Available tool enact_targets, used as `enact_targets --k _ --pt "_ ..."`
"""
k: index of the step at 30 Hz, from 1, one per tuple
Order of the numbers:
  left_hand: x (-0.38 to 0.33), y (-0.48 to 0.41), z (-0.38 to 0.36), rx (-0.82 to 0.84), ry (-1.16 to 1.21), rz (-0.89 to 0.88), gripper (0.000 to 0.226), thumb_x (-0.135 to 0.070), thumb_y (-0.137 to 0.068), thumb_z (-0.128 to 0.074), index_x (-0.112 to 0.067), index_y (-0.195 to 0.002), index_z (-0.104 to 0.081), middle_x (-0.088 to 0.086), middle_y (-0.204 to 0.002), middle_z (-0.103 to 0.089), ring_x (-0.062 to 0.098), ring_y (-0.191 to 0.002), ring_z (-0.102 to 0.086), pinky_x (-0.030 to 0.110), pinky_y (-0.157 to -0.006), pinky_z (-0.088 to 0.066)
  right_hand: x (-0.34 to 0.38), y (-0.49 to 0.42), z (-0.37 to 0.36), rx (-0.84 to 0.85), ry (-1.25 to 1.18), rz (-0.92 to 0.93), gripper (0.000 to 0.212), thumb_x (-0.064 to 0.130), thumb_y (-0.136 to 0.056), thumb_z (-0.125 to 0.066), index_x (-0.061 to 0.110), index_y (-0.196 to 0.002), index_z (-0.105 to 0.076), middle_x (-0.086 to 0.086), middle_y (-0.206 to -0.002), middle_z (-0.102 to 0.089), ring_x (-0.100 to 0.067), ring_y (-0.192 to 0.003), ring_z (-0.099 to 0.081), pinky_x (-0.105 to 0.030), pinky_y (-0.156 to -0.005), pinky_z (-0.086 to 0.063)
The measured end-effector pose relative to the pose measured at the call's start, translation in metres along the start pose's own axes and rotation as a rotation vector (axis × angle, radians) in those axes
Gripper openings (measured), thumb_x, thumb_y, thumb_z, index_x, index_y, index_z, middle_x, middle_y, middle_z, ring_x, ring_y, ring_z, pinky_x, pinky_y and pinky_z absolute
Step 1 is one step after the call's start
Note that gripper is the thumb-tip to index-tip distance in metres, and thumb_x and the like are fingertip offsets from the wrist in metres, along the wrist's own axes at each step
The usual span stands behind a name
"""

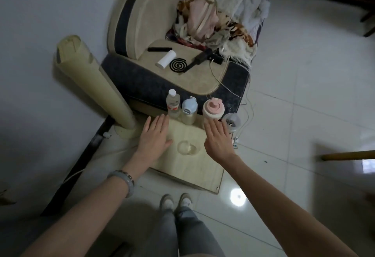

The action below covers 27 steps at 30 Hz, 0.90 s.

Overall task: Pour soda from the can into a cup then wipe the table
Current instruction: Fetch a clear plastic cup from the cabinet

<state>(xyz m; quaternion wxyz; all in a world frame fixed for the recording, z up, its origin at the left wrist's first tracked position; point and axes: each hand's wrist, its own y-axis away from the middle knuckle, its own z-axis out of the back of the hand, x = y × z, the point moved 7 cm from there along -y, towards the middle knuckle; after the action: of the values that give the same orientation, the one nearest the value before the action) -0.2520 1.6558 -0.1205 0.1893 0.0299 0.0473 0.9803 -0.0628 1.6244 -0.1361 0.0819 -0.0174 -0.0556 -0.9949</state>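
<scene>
Both hands are held flat over the low tabletop [194, 167], the left hand [155, 135] to the left of a clear cup [186, 147] and the right hand [218, 141] to its right. The fingers [161, 122] are straight and close together, gripping nothing; whether the palms touch the surface I cannot tell. The cup stands mid-tabletop between them, probably given open room for pouring. 3 bottles [173, 103] line the far edge, out of the way — no can shows among them, so pouring seems not yet begun.

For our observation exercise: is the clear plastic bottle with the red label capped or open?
Capped: a white cap sits on the neck of the upright clear plastic bottle.
</scene>
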Motion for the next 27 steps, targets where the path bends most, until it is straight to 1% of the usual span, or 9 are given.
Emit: enact_targets --k 6,9,13,16,19,21,23,25,27 --pt "-0.004 -0.024 -0.077 0.118 0.042 -0.095 0.085 -0.049 -0.086 -0.057 -0.005 -0.148 -0.019 0.012 -0.154 -0.028 0.024 -0.142 -0.026 0.044 -0.119 -0.004 -0.008 -0.008 -0.085 0.181 -0.052 -0.064 0.062 0.014 -0.089 -0.042 0.004 -0.146 -0.021 -0.017 -0.154 -0.02 -0.03 -0.144 -0.012 -0.046 -0.117 0.001" --pt "-0.013 -0.032 -0.12 0.189 0.075 -0.121 0.086 -0.05 -0.087 -0.055 -0.007 -0.149 -0.014 0.01 -0.156 -0.022 0.022 -0.143 -0.023 0.043 -0.119 -0.001 -0.011 -0.012 -0.125 0.253 -0.111 -0.107 0.066 0.015 -0.088 -0.045 0.006 -0.147 -0.017 -0.015 -0.155 -0.019 -0.028 -0.145 -0.01 -0.045 -0.118 -0.001" --pt "-0.03 -0.043 -0.178 0.267 0.203 -0.152 0.09 -0.049 -0.085 -0.059 -0.01 -0.15 -0.012 0.007 -0.157 -0.02 0.019 -0.144 -0.022 0.041 -0.119 -0.005 -0.022 -0.018 -0.177 0.295 -0.289 -0.218 0.073 0.02 -0.086 -0.054 0.009 -0.148 -0.016 -0.011 -0.154 -0.023 -0.026 -0.144 -0.016 -0.043 -0.118 -0.005" --pt "-0.043 -0.05 -0.212 0.29 0.268 -0.209 0.088 -0.047 -0.083 -0.063 -0.011 -0.149 -0.017 0.007 -0.155 -0.025 0.02 -0.142 -0.025 0.039 -0.12 -0.009 -0.031 -0.021 -0.212 0.303 -0.421 -0.309 0.072 0.027 -0.086 -0.061 0.01 -0.146 -0.025 -0.009 -0.149 -0.035 -0.024 -0.138 -0.029 -0.039 -0.116 -0.015" --pt "-0.054 -0.057 -0.235 0.29 0.337 -0.236 0.083 -0.038 -0.081 -0.068 -0.011 -0.145 -0.024 0.006 -0.151 -0.032 0.021 -0.14 -0.028 0.034 -0.118 -0.007 -0.036 -0.023 -0.237 0.276 -0.615 -0.406 0.066 0.026 -0.082 -0.068 0.008 -0.139 -0.039 -0.012 -0.137 -0.05 -0.029 -0.125 -0.046 -0.037 -0.106 -0.032" --pt "-0.061 -0.062 -0.245 0.275 0.393 -0.24 0.079 -0.034 -0.079 -0.071 -0.011 -0.142 -0.03 0.006 -0.147 -0.038 0.022 -0.137 -0.032 0.032 -0.116 -0.01 -0.037 -0.025 -0.246 0.23 -0.762 -0.467 0.054 0.024 -0.079 -0.072 0.006 -0.126 -0.053 -0.014 -0.12 -0.061 -0.031 -0.108 -0.057 -0.034 -0.089 -0.043" --pt "-0.065 -0.065 -0.251 0.258 0.448 -0.232 0.072 -0.031 -0.077 -0.073 -0.012 -0.137 -0.037 0.005 -0.14 -0.045 0.022 -0.131 -0.038 0.031 -0.114 -0.016 -0.034 -0.027 -0.248 0.182 -0.858 -0.489 0.037 0.024 -0.078 -0.072 0.008 -0.11 -0.063 -0.01 -0.102 -0.068 -0.028 -0.091 -0.063 -0.028 -0.073 -0.045" --pt "-0.067 -0.068 -0.253 0.244 0.495 -0.22 0.064 -0.032 -0.076 -0.073 -0.012 -0.13 -0.044 0.005 -0.132 -0.052 0.022 -0.125 -0.044 0.031 -0.111 -0.022 -0.029 -0.029 -0.25 0.168 -0.898 -0.47 0.03 0.025 -0.078 -0.073 0.012 -0.104 -0.067 -0.007 -0.098 -0.071 -0.023 -0.087 -0.064 -0.024 -0.069 -0.042" --pt "-0.067 -0.069 -0.252 0.228 0.521 -0.216 0.058 -0.035 -0.077 -0.073 -0.011 -0.123 -0.047 0.006 -0.124 -0.057 0.022 -0.119 -0.05 0.031 -0.108 -0.026 -0.026 -0.027 -0.253 0.179 -0.96 -0.491 0.029 0.025 -0.077 -0.073 0.016 -0.104 -0.069 -0.005 -0.099 -0.071 -0.022 -0.089 -0.064 -0.021 -0.068 -0.042"
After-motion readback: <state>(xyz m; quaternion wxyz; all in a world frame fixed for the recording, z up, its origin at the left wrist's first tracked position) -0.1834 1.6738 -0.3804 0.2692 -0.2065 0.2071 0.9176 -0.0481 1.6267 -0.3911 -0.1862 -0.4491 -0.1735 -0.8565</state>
